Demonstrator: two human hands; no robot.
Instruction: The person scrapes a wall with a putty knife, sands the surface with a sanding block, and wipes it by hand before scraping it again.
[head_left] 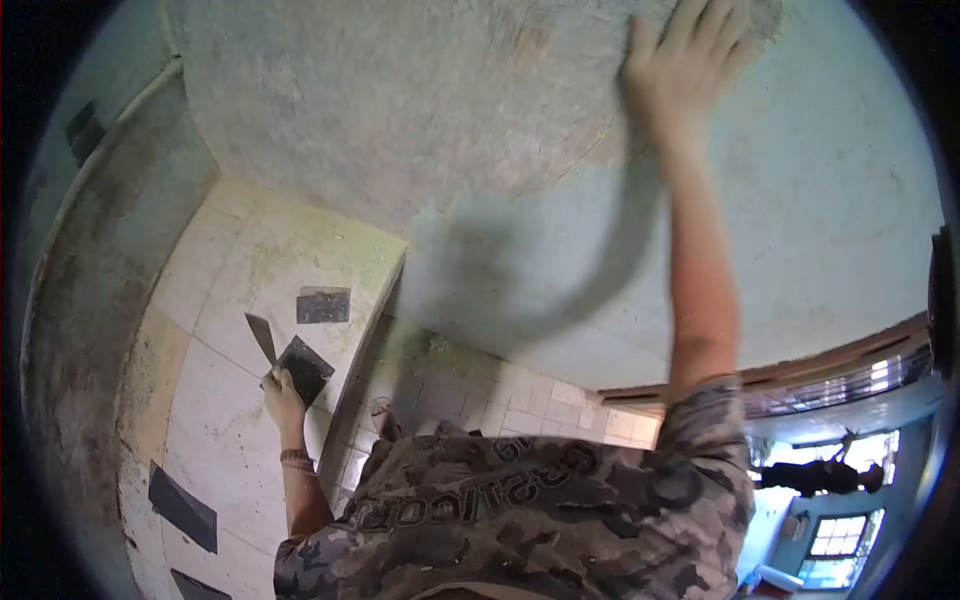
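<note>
The right hand (690, 70) is wide open on the wall (400, 100). The left hand (285, 398) pinches a dark square (306, 370).

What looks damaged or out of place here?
Wall: rough grey patch, ragged where it meets the pale blue, so the finish looks worn or stripped. Tiled ledge: greenish stains and specks, plus loose dark sheets lying at different angles, so it looks untidy.

A brown-grey camouflage short-sleeved shirt (590, 530) with dark chest lettering (480, 490); a brownish bracelet (297, 459).
</note>
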